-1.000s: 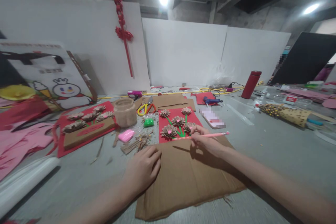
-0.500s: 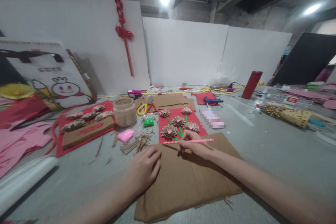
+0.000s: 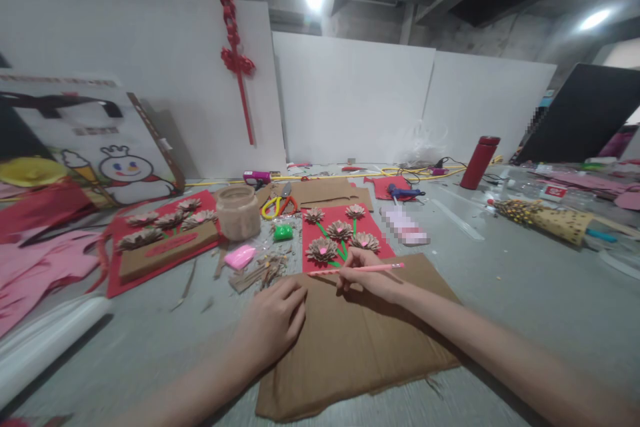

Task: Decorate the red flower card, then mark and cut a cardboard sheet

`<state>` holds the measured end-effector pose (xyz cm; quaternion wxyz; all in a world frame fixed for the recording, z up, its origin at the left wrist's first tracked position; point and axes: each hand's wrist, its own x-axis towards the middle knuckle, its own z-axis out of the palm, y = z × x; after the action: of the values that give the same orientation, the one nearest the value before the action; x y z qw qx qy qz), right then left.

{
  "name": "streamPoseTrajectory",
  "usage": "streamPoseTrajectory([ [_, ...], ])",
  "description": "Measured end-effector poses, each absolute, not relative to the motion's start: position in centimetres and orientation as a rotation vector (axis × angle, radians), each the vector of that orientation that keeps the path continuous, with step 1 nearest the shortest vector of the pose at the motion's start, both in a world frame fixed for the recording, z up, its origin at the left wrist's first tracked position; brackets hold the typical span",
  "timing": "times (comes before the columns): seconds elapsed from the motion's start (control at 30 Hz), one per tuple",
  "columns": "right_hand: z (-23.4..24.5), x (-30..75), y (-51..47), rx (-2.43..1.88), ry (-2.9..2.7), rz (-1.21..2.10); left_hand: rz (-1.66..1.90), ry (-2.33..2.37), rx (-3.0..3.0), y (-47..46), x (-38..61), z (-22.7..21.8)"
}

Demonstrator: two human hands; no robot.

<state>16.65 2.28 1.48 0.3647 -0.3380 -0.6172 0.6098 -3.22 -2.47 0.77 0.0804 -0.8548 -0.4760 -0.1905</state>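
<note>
A flat brown cardboard sheet (image 3: pixel 360 347) lies on the grey floor in front of me. My left hand (image 3: pixel 270 323) rests palm down on its left edge, fingers loosely curled and pressed on the board. My right hand (image 3: pixel 367 277) grips a pink pencil (image 3: pixel 357 270), held nearly level with its tip pointing left at the sheet's far edge. Just beyond that edge lies a red card with cardboard flowers on green stems (image 3: pixel 340 233).
A second red board with flowers (image 3: pixel 160 240), a burlap-wrapped jar (image 3: pixel 237 213), yellow scissors (image 3: pixel 277 203), a pink eraser-like piece (image 3: pixel 240 257), cardboard scraps (image 3: pixel 260 273), glue guns (image 3: pixel 403 193), a red flask (image 3: pixel 477 161) and a phone (image 3: pixel 404 225) lie about. White panels stand behind.
My right hand has moved the pencil left and slightly nearer along the cardboard's far edge, then held almost still. My left hand has stayed put.
</note>
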Motion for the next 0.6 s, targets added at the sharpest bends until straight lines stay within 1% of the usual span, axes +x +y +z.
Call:
streamPoseTrajectory([
  [0.17, 1.6, 16.6, 2.0, -0.883, -1.526, 1.609, -0.607, -1.402, -2.555, -2.6, -3.3, 0.8],
  [0.37, 1.4, 16.6, 2.2, -0.881, -1.519, 1.613, -0.532, -1.409, -2.536, -2.5, -3.2, 0.8],
  [0.6, 2.1, 16.4, 3.0, -0.732, -1.394, 1.677, -0.459, -1.386, -2.496, -2.6, -3.1, 0.5],
])
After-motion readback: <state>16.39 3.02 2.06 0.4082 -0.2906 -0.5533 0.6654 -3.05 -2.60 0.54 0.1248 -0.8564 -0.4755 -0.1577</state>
